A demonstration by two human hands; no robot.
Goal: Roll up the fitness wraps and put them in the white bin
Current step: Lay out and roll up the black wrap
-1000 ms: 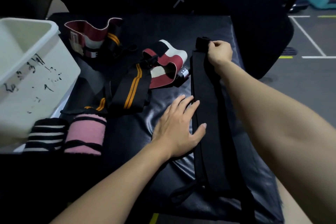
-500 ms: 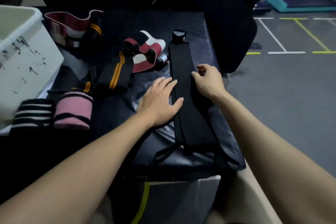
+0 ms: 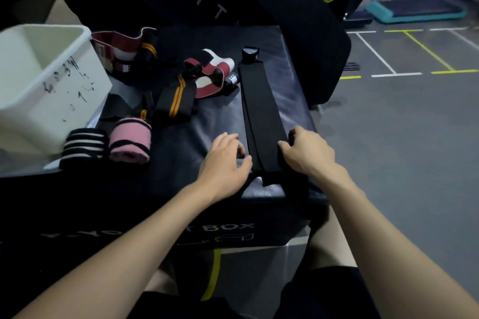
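- Head view: left hand and right hand, fingers curled, flank the near end of a long black wrap; whether either grips it cannot be told.
- Black wrap: flat on black padded box.
- Rolled pink wrap and striped wrap: beside white bin.
- Loose orange-striped wrap: mid-box.

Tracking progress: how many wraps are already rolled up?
2: a black-and-white striped rolled wrap and a pink rolled wrap, side by side beside the white plastic bin. The bin's inside is partly hidden.
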